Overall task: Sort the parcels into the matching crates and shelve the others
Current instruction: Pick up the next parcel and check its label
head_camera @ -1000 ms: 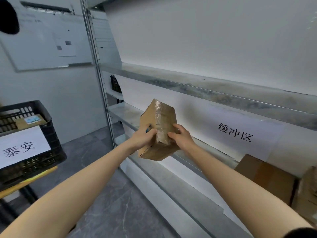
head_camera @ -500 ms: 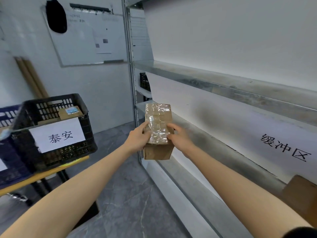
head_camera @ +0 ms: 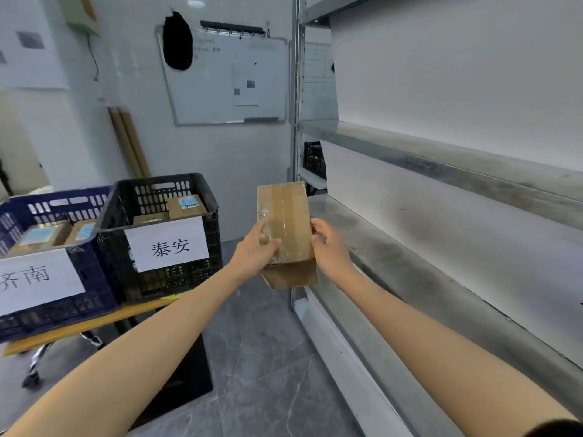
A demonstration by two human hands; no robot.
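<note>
Right side: metal shelf [head_camera: 441, 175]. Left, on tabletop [head_camera: 94, 323]: blue crate [head_camera: 56, 307], black crate [head_camera: 176, 279] just beside it, both holding boxes. Between crates and shelf, mid-air: taped parcel [head_camera: 285, 212], upright. Left grip [head_camera: 255, 250] clamps its left edge, right grip [head_camera: 329, 247] curls on its right edge.

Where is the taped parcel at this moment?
Centre of the head view: the parcel is held in mid-air between the left hand and right hand, right of the black crate, just left of the metal shelf.
</note>
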